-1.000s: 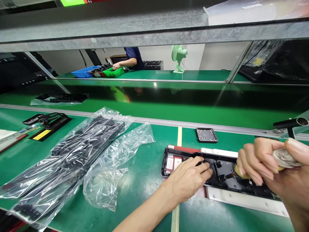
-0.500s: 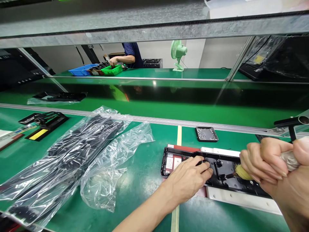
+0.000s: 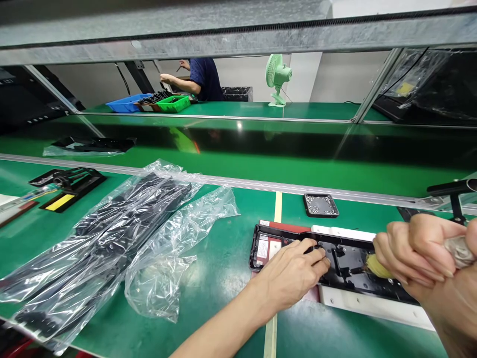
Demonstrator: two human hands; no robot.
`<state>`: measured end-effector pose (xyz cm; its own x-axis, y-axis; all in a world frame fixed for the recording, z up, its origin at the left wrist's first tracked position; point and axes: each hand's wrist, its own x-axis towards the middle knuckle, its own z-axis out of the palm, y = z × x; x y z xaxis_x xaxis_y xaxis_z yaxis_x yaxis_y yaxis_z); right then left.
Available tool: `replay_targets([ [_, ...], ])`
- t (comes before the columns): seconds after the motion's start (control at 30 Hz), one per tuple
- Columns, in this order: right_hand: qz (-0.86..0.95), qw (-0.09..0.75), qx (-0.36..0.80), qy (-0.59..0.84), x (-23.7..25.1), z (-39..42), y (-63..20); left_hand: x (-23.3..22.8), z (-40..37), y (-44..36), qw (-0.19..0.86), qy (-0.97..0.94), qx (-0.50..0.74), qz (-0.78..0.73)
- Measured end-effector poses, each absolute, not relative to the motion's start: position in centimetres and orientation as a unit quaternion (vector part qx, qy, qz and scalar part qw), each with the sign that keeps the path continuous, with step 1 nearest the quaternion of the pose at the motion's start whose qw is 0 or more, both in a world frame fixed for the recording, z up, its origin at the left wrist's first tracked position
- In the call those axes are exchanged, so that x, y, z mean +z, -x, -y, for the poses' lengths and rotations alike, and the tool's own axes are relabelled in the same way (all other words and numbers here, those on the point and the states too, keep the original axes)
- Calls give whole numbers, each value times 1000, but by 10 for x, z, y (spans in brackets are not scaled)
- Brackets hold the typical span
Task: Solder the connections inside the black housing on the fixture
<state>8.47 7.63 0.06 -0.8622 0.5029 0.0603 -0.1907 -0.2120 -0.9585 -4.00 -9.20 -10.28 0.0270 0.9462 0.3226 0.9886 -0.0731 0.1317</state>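
A long black plastic housing (image 3: 324, 268) lies open side up on a white and red fixture (image 3: 357, 301). My left hand (image 3: 294, 271) reaches over its near edge, fingers bent and pressed down inside, holding it; what lies under the fingertips is hidden. My right hand (image 3: 413, 253) is wrapped round a screwdriver with a yellow nose (image 3: 377, 267). The driver slants down to the left, and its dark bit meets the inside of the housing. Behind the housing stands a small black tray (image 3: 320, 205) with many tiny metal screws.
Clear plastic bags (image 3: 122, 238) with long black parts cover the left of the green bench. Black parts with a yellow label (image 3: 59, 202) lie farther left. Across the divider are a green fan (image 3: 276, 79), a blue bin (image 3: 128, 103), a green bin (image 3: 174, 103) and a co-worker (image 3: 206, 79).
The view has shifted slightly. Both my hands keep their places on the housing and driver. The co-worker's hand has lifted out of the green bin, and a second hand shows.
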Motion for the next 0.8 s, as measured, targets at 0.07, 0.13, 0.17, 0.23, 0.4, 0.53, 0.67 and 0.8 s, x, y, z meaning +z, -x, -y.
replay_targets([
  [0.07,588,229,764,134,1,-75,-84,-103,92,40,66,713,-166,678],
  [0.13,591,232,761,133,2,-74,-83,-103,93,40,70,713,-167,677],
  [0.17,593,233,759,131,2,-73,-82,-103,93,40,71,713,-168,678],
  [0.23,596,231,758,128,4,-72,-82,-102,93,40,71,711,-166,679],
  [0.4,589,221,767,125,4,-73,-83,-102,92,39,72,711,-164,680],
  [0.53,582,222,771,131,1,-76,-85,-102,91,40,74,716,-157,676],
  [0.67,583,220,772,130,1,-74,-84,-102,91,40,70,716,-157,676],
  [0.8,589,214,769,124,3,-72,-82,-102,91,40,65,716,-158,677],
])
